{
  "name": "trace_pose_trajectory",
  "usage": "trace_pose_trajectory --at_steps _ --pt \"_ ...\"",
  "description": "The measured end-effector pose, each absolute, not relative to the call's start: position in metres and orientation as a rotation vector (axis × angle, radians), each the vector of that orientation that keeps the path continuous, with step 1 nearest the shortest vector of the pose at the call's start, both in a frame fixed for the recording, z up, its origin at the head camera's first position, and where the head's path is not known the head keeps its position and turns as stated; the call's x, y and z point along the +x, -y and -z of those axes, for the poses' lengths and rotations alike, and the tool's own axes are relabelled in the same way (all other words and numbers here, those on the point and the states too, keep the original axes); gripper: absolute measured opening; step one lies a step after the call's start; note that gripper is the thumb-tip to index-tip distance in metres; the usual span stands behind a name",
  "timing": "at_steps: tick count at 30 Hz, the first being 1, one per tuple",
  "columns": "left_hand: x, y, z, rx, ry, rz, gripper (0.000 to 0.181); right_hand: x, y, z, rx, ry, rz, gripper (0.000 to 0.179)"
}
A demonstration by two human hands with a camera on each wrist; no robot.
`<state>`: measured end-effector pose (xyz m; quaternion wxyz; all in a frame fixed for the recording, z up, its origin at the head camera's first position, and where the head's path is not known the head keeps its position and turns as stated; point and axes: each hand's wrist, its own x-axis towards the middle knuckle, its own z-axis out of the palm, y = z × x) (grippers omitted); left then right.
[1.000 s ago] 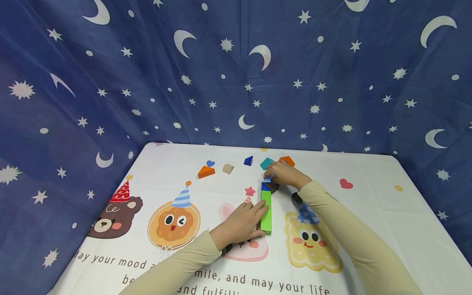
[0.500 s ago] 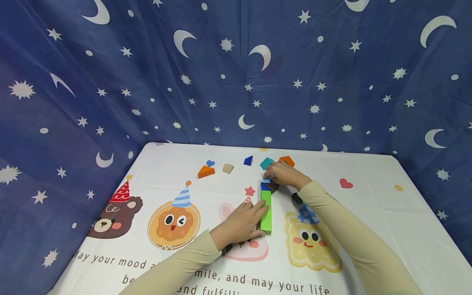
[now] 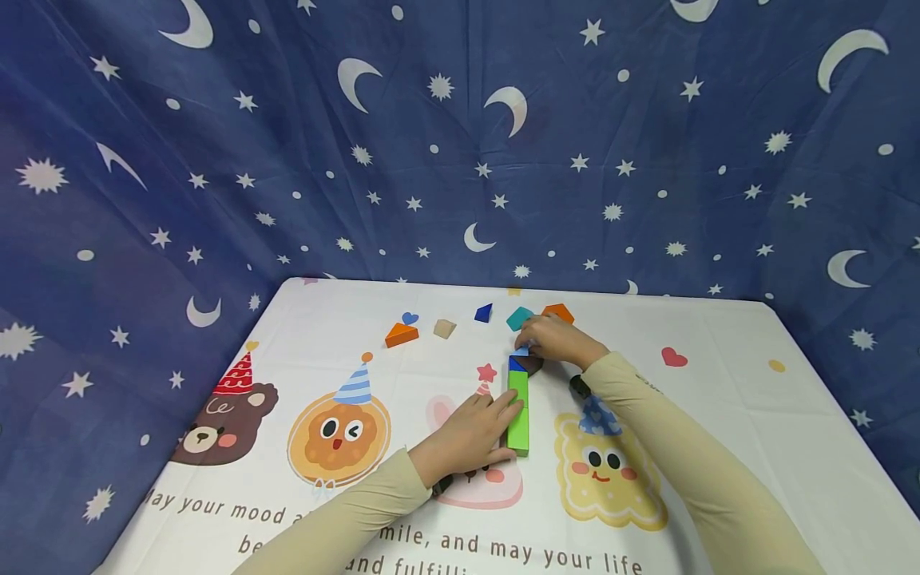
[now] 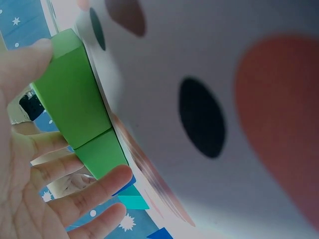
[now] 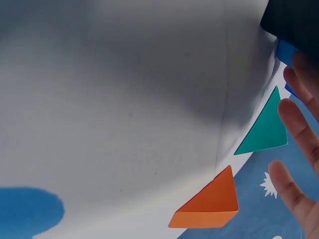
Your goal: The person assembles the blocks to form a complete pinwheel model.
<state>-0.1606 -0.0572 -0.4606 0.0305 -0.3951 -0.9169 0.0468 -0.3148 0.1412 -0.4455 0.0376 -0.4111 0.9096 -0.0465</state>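
Two green blocks (image 3: 518, 435) lie end to end in an upright row in the head view. Beyond them sit a dark blue block (image 3: 517, 365) and, to its right, a dark brown block (image 3: 533, 366). My left hand (image 3: 470, 431) rests along the row's left side, fingers spread; in the left wrist view its thumb touches the near green block (image 4: 75, 99). At the row's far end, my right hand (image 3: 557, 339) pinches a light blue block (image 3: 520, 351), mostly covered by the fingers. The right wrist view shows blue (image 5: 285, 52) beside the dark brown block (image 5: 291, 22).
Behind the right hand lie a teal block (image 3: 519, 319) and an orange block (image 3: 558, 313). Farther left are a dark blue block (image 3: 484, 313), a tan block (image 3: 444, 328) and an orange wedge (image 3: 402, 335). A starry curtain (image 3: 431, 160) hangs behind the printed tablecloth (image 3: 719, 399).
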Motion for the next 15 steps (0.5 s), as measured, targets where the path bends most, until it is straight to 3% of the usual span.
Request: trace_pose_trajectory --at_steps 15 --pt "-0.1606 0.0558 0.4603 -1.209 2.86 -0.154 0.073 -0.3116 -0.1408 0.4445 -1.241 -2.801 0.146 0.023"
